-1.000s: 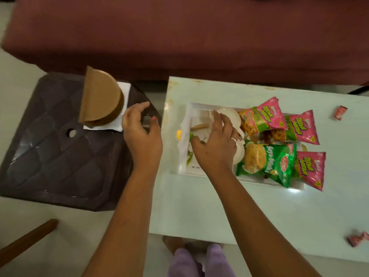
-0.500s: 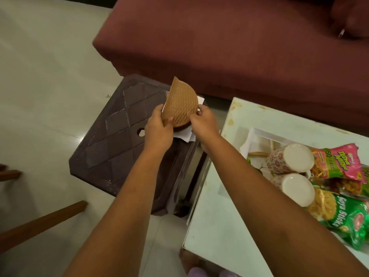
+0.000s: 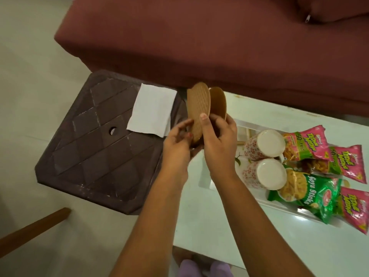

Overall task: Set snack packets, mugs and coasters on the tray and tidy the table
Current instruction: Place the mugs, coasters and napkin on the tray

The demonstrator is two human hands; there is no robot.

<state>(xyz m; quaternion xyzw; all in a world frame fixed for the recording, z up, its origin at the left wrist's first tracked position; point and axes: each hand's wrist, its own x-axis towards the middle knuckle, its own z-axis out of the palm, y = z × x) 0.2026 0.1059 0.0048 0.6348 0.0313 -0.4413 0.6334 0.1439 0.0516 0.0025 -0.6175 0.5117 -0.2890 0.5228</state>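
Home lounge: maroon sofa (image 3: 199, 37), table (image 3: 209, 216)

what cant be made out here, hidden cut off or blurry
Head view, coasters: count unclear, right hand covers their lower half.
Head view, left hand: fingers motion-blurred, grip uncertain.
Head view, tray: floor hidden under mugs and packets.
Head view, lowest pink packet: cut by right edge.

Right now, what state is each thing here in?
coasters: two, held on edge, not on the tray
left hand: grips the coasters' lower edge
right hand: pinches the coasters, thumb on the front face
mugs: two, side by side on the tray
pink packets: lying at the tray's right end
green packet: lying on the tray beside the nearer mug
napkin: flat on the stool
tray: resting on the table
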